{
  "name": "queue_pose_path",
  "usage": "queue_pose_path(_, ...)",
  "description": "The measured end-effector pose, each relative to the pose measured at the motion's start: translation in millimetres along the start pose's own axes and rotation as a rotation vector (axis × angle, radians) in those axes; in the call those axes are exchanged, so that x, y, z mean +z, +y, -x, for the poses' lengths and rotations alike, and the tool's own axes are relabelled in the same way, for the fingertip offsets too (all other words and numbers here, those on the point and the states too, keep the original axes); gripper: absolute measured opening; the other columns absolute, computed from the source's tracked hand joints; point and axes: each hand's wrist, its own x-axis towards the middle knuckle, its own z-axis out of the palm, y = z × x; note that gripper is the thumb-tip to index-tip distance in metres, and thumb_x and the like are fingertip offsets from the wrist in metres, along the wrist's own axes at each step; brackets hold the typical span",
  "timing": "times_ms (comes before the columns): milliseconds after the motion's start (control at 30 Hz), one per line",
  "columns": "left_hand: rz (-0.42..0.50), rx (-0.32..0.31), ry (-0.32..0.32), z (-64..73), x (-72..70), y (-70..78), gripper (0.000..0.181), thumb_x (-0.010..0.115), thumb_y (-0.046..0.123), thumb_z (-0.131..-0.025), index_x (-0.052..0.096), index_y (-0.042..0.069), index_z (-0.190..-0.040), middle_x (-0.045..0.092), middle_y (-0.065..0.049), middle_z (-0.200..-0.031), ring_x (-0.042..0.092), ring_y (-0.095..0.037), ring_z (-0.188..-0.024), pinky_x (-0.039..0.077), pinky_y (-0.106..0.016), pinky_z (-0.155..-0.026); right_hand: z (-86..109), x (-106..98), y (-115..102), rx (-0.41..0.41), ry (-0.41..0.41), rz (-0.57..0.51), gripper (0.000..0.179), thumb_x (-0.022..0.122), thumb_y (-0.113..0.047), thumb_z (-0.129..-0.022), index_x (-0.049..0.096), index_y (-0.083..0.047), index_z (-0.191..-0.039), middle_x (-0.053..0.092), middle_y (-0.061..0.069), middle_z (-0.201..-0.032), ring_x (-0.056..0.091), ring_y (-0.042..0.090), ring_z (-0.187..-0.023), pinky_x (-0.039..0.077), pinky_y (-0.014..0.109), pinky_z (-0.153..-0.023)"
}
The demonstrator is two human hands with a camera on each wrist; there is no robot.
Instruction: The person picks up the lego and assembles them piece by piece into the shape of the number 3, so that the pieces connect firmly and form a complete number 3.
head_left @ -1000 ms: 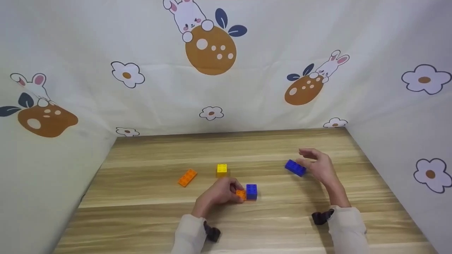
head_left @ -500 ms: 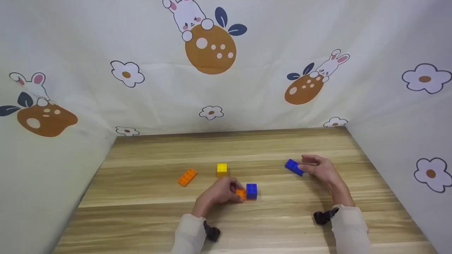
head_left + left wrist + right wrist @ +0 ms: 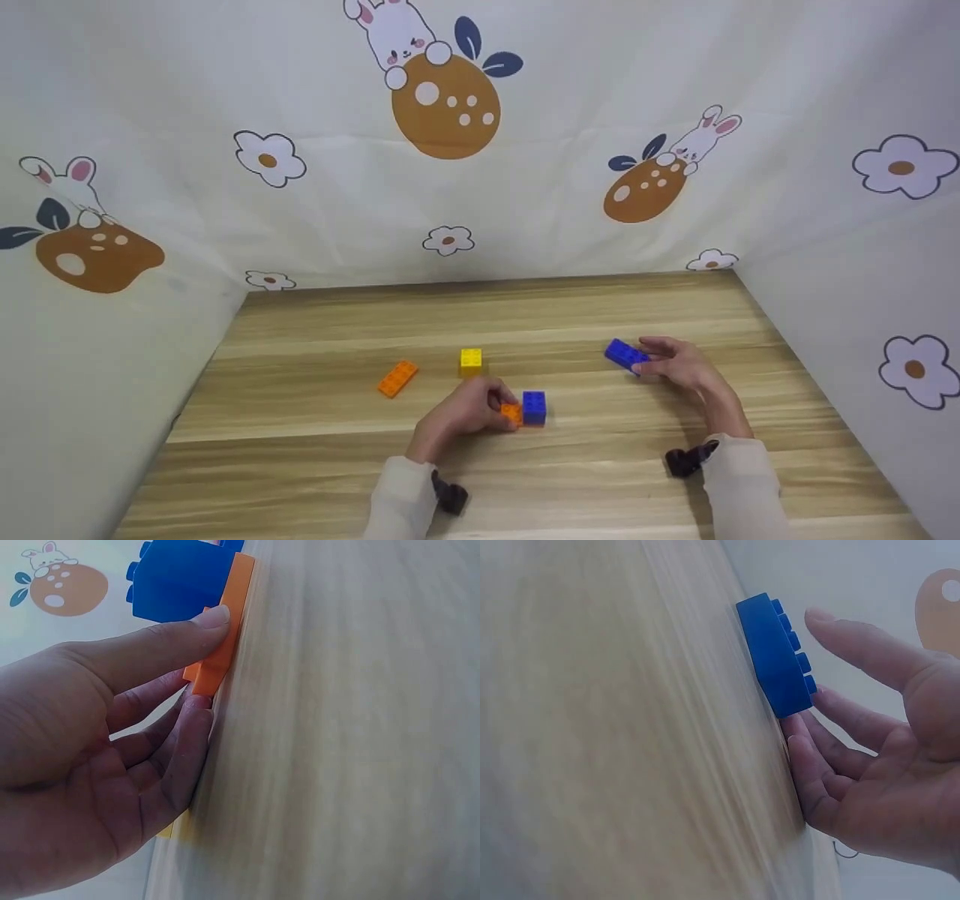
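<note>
My left hand [image 3: 469, 406] pinches the left end of an orange flat building brick [image 3: 511, 413] between thumb and fingers. A blue brick [image 3: 534, 407] stands on that orange brick's right end, studs up. In the left wrist view, the thumb lies across the side of the orange brick [image 3: 234, 611]. My right hand [image 3: 679, 364] is at the near right end of a longer blue brick [image 3: 624, 355] lying on the table. The right wrist view shows the thumb raised apart from this blue brick [image 3: 772, 656], with the other fingers loosely bent close behind its end.
A yellow brick [image 3: 471, 361] stands just beyond my left hand. Farther left lies another orange flat brick [image 3: 398, 378]. The wooden table [image 3: 570, 487] is bounded at the back and sides by a patterned cloth [image 3: 337, 210].
My right hand has come a little nearer along the longer blue brick, its thumb now lower at the brick's end. The left hand has stayed in place on the orange brick.
</note>
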Motion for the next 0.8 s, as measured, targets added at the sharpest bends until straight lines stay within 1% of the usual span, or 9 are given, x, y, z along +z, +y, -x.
queue_pose_path(67,0.006,-0.01,-0.001,0.1,0.1,-0.2,0.026,0.086,0.014,-0.078,0.073,0.016,-0.1,0.065,0.001,-0.096,0.056,-0.017,-0.087,0.05,-0.031,-0.08,-0.3,0.8,-0.4,0.002,0.002,0.008,0.077,0.08,-0.02,-0.085,0.042,0.002,-0.148,0.049,0.027,-0.148,0.048,0.041,-0.136,0.036,0.05,-0.115)
queue_pose_path(133,0.008,-0.012,0.0,-0.1,0.1,-0.3,0.026,0.086,0.015,-0.078,0.073,0.016,-0.1,0.065,0.001,-0.096,0.056,-0.017,-0.087,0.05,-0.032,-0.08,-1.3,1.5,-0.5,-0.002,0.014,0.023,0.074,0.08,-0.017,-0.085,0.044,0.003,-0.147,0.052,0.028,-0.144,0.052,0.04,-0.132,0.04,0.047,-0.112)
queue_pose_path(233,0.01,-0.005,0.001,-0.4,-0.1,-0.4,0.026,0.086,0.015,-0.079,0.073,0.016,-0.101,0.065,0.001,-0.096,0.056,-0.017,-0.087,0.05,-0.032,-0.081,-2.2,2.2,-0.6,-0.008,0.031,0.058,0.069,0.079,-0.014,-0.085,0.047,0.004,-0.144,0.056,0.029,-0.14,0.057,0.036,-0.124,0.045,0.039,-0.103)
queue_pose_path(300,0.009,0.0,0.001,-0.6,-0.2,-0.6,0.026,0.086,0.015,-0.079,0.073,0.016,-0.101,0.065,0.002,-0.096,0.056,-0.017,-0.087,0.05,-0.032,-0.081,-2.9,2.9,-0.8,-0.001,0.046,0.061,0.065,0.078,-0.011,-0.085,0.05,0.005,-0.142,0.058,0.028,-0.137,0.059,0.033,-0.121,0.048,0.033,-0.097)
queue_pose_path(467,0.008,0.016,-0.002,-0.7,-0.8,-0.9,0.026,0.086,0.015,-0.078,0.073,0.015,-0.101,0.065,0.001,-0.095,0.056,-0.016,-0.086,0.05,-0.031,-0.08,-1.0,4.6,-6.7,0.015,0.06,0.015,0.062,0.077,-0.009,-0.085,0.053,0.004,-0.14,0.059,0.027,-0.137,0.061,0.027,-0.116,0.049,0.024,-0.086)
queue_pose_path(533,-0.003,0.031,-0.003,-0.8,-1.1,-1.1,0.027,0.087,0.015,-0.078,0.073,0.014,-0.101,0.065,0.0,-0.094,0.056,-0.015,-0.085,0.05,-0.029,-0.078,0.8,5.4,-11.4,0.008,0.063,-0.007,0.061,0.077,-0.009,-0.085,0.053,0.004,-0.139,0.059,0.027,-0.137,0.063,0.023,-0.111,0.052,0.024,-0.083)
queue_pose_path(633,-0.019,0.059,-0.003,-1.0,-1.0,-1.4,0.028,0.087,0.014,-0.077,0.073,0.011,-0.101,0.066,-0.001,-0.093,0.055,-0.014,-0.084,0.05,-0.027,-0.076,4.5,5.9,-19.8,-0.03,0.071,-0.021,0.059,0.076,-0.01,-0.086,0.054,0.004,-0.139,0.058,0.028,-0.138,0.063,0.018,-0.105,0.056,0.026,-0.081)
queue_pose_path(700,-0.02,0.062,-0.004,-0.9,-0.8,-1.3,0.028,0.087,0.014,-0.077,0.073,0.011,-0.101,0.066,-0.001,-0.093,0.055,-0.013,-0.084,0.049,-0.026,-0.076,7.7,6.5,-26.2,-0.054,0.078,-0.027,0.058,0.075,-0.011,-0.087,0.054,0.003,-0.139,0.056,0.029,-0.139,0.064,0.02,-0.107,0.058,0.03,-0.084)
queue_pose_path(800,-0.013,0.053,-0.005,-0.8,-0.6,-1.0,0.028,0.087,0.014,-0.078,0.073,0.012,-0.101,0.065,0.0,-0.094,0.056,-0.014,-0.085,0.049,-0.027,-0.077,12.7,6.4,-35.4,-0.108,0.09,-0.007,0.056,0.074,-0.013,-0.089,0.054,0.001,-0.139,0.055,0.028,-0.14,0.064,0.028,-0.114,0.059,0.034,-0.087)
